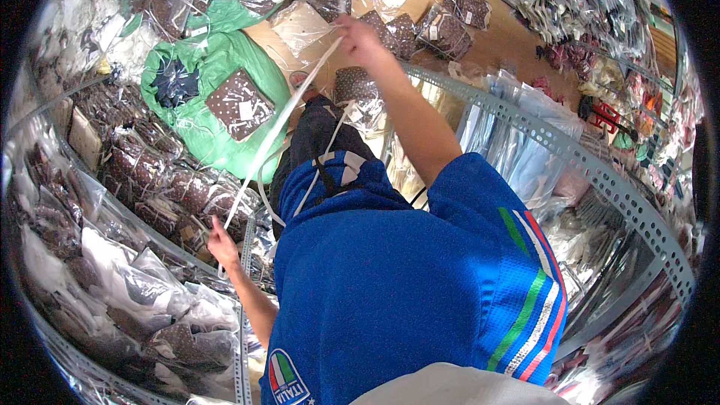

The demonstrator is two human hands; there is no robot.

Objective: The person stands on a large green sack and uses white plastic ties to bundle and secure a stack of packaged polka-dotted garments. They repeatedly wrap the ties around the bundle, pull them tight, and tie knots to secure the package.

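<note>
A long white flat strip (279, 120) is stretched on a slant between my two hands. My left hand (223, 246), low at the left beside the shelf, is closed on its lower end. Up near the top middle, my right hand (358, 39) pinches the upper end, slightly blurred. More of the strip hangs in loops in front of my blue shirt. Between my hands lies a large green plastic bag (262, 154), with a brown patterned packet (240, 105) and a dark blue bundle (176, 82) on or in it.
Metal shelving with a perforated rail (570, 146) curves along my right side, full of plastic-wrapped goods. Another shelf upright (241, 345) stands at my left, by stacked brown patterned packets (161, 169). Several wrapped packets (442, 30) lie on the wooden floor (517, 49) ahead.
</note>
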